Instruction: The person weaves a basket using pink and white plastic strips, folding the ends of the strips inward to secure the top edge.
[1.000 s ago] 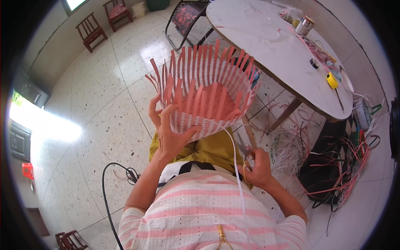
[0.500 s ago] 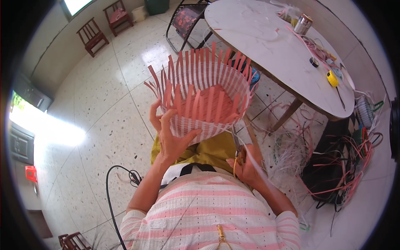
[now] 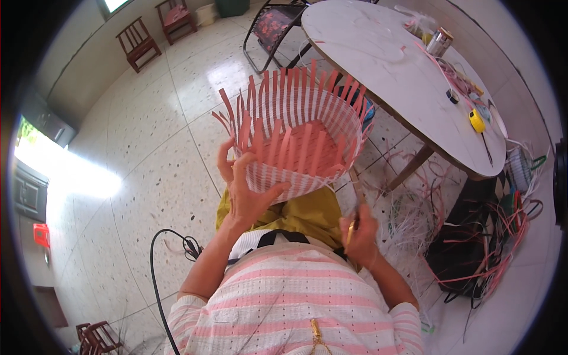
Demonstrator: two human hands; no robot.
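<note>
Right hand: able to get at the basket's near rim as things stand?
Probably yes. The right hand is close to the near-right side of the basket, with no clear obstacle between, though its grip is taken up by scissors.

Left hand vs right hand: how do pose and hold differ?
Left hand has fingers splayed; right hand is curled closed. Left hand holds the woven basket by its side; right hand grips yellow-handled scissors. Left hand sits higher in view, right hand lower. Both are ungloved.
</note>
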